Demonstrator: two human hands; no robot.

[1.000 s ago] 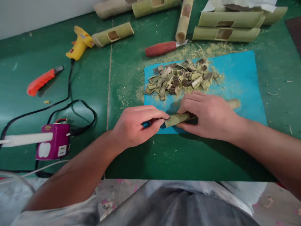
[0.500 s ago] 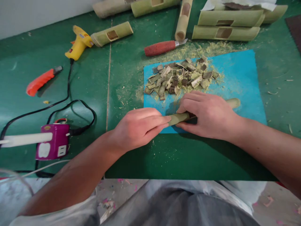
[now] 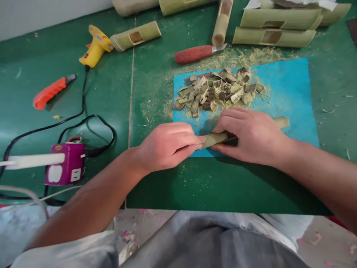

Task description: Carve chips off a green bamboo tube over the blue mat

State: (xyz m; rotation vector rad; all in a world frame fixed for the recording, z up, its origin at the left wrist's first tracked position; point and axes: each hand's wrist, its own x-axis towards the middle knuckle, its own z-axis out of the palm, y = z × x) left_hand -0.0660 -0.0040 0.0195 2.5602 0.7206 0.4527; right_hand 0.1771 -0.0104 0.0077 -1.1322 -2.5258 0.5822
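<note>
A narrow green bamboo tube (image 3: pixel 215 139) lies slantwise at the front of a blue sheet (image 3: pixel 292 85), with a dark opening cut in its side. My left hand (image 3: pixel 173 145) is closed around the tube's left end, fingers and thumb pinching it. Further along, my right hand (image 3: pixel 251 136) grips the same tube over its middle, thumb below and fingers above. The right end of the tube shows past that hand. Behind my hands, a heap of bamboo chips (image 3: pixel 214 91) and fine shavings lies on the sheet.
A red-handled knife (image 3: pixel 195 54) lies behind the sheet. Several cut bamboo tubes (image 3: pixel 275 37) line the back. To the left are a yellow glue gun (image 3: pixel 97 46), an orange utility knife (image 3: pixel 51 93) and a purple power adapter (image 3: pixel 65 163) with black cords. The green table (image 3: pixel 156 186) ends at my lap.
The whole view has shifted slightly, so things sit a little further right and higher. Both hands keep their hold on the bamboo tube, almost unmoved.
</note>
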